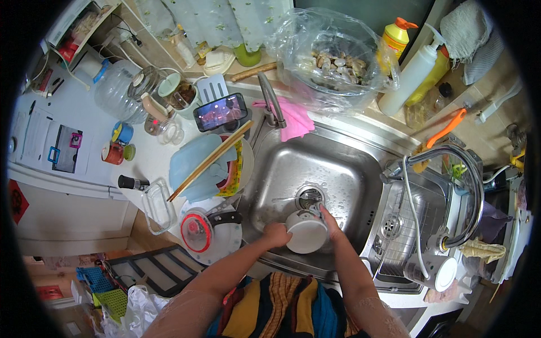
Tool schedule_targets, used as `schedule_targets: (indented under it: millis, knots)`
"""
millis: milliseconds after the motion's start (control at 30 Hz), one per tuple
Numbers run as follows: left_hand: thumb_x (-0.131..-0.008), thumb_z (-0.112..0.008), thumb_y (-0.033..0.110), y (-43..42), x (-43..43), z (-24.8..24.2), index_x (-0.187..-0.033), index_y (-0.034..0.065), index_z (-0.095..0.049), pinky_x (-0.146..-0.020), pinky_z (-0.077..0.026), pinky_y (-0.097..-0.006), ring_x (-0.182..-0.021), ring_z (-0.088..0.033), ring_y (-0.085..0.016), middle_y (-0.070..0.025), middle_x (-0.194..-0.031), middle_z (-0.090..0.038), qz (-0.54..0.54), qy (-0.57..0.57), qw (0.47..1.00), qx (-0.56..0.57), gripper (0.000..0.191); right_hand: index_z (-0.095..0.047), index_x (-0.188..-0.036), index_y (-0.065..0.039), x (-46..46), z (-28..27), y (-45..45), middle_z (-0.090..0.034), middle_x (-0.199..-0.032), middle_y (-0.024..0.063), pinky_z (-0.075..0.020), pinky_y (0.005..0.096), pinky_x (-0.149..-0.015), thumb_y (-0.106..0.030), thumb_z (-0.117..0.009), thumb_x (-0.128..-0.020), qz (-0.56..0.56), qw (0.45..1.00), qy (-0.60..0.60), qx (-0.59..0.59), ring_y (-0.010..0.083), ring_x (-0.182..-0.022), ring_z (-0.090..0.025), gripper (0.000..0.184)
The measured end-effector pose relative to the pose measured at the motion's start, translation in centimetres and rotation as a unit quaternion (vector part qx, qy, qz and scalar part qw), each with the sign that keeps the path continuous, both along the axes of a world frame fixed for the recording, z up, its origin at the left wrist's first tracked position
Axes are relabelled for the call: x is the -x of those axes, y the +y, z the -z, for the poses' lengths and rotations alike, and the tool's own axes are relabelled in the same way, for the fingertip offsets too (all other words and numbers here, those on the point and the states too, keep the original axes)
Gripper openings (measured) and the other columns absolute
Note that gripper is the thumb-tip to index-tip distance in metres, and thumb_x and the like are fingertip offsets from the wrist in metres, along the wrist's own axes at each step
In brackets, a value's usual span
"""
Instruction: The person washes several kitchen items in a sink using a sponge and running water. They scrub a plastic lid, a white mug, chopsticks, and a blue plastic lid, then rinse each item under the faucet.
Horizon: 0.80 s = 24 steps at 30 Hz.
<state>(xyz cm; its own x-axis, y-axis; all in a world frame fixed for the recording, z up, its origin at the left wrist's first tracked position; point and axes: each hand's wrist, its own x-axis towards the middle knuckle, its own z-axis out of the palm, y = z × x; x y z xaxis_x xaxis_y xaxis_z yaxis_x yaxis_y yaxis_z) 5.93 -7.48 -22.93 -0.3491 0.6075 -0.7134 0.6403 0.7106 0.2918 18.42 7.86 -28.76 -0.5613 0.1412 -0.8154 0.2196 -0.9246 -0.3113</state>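
Observation:
Over the near part of the stainless steel sink (270, 169) is a round white bowl or cup (307, 236), tilted with its pale round side towards me. My left hand (277, 235) is curled against its left edge. On the other side my right hand (331, 223) grips it, fingers by the upper rim. Just beyond the vessel, a metal fork (310, 196) lies across the drain (305, 205). Water drops speckle the sink floor.
A curved faucet (272, 101) rises behind the sink, beside a pink cloth (291, 120). Wooden chopsticks (211, 160) rest over a blue cover (190, 169) at left, near a black-handled knife (226, 217). A smaller sink with a wire rack (410, 224) adjoins at right. Bagged clams (338, 67) stand behind.

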Motion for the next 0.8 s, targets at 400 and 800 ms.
schedule_targets:
  millis: [400, 800]
  knots:
    - [-0.076, -0.052, 0.039, -2.8, -0.4, 0.5, -0.091, 0.0050, -0.059, -0.056, -0.037, -0.0278, -0.060, -0.045, -0.014, -0.0019, -0.070, -0.053, -0.322, -0.321, 0.891, 0.009, 0.038, -0.056, -0.100, 0.002, -0.6, -5.8, -2.6, -0.059, -0.089, 0.0094, -0.0418, 0.0297, -0.074, -0.049, -0.040, -0.085, 0.043, 0.945, 0.036, -0.321, 0.0161, -0.083, -0.054, 0.055]
    - [-0.083, -0.045, 0.040, -0.2, -1.6, -2.3, -0.071, 0.0159, -0.045, -0.043, -0.020, -0.0220, -0.045, -0.025, -0.006, 0.0081, -0.051, -0.029, -0.357, -0.487, 0.796, -0.033, 0.027, -0.049, -0.114, -0.003, 1.5, -6.8, -0.8, -0.054, -0.111, 0.0128, -0.0380, 0.0357, -0.090, -0.055, -0.037, -0.082, 0.164, 0.972, 0.167, 0.033, 0.0274, -0.099, -0.052, 0.062]
